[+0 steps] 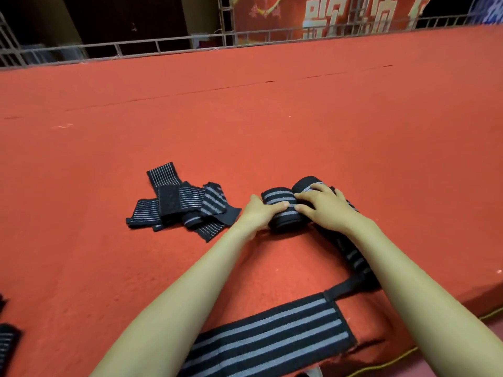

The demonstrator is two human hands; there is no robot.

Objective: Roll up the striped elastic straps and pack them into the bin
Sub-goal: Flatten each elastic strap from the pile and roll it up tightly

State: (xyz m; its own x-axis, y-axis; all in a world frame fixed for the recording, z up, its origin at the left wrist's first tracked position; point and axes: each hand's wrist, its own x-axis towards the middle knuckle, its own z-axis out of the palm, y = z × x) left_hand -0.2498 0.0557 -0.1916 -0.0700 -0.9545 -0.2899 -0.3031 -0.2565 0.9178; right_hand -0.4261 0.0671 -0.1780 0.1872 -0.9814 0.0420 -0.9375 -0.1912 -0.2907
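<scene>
A rolled black strap with grey stripes (pixel 280 198) lies on the red felt table (pixel 245 118). My left hand (pixel 260 212) grips its left end, thumb laid across the top. My right hand (pixel 325 206) holds its right end, fingers spread over the roll and over a second dark roll (pixel 303 183) right behind it. A loose strap tail (pixel 353 257) runs from under my right forearm toward me. A wide flat striped strap (pixel 275 338) lies near the table's front edge, partly under my left forearm. No bin is in view.
A heap of several thin-striped black straps (pixel 181 205) lies left of my hands. More strap ends (pixel 6 341) show at the lower left edge. The table's front edge (pixel 408 352) drops off at lower right. A metal railing (pixel 163 47) runs along the far side.
</scene>
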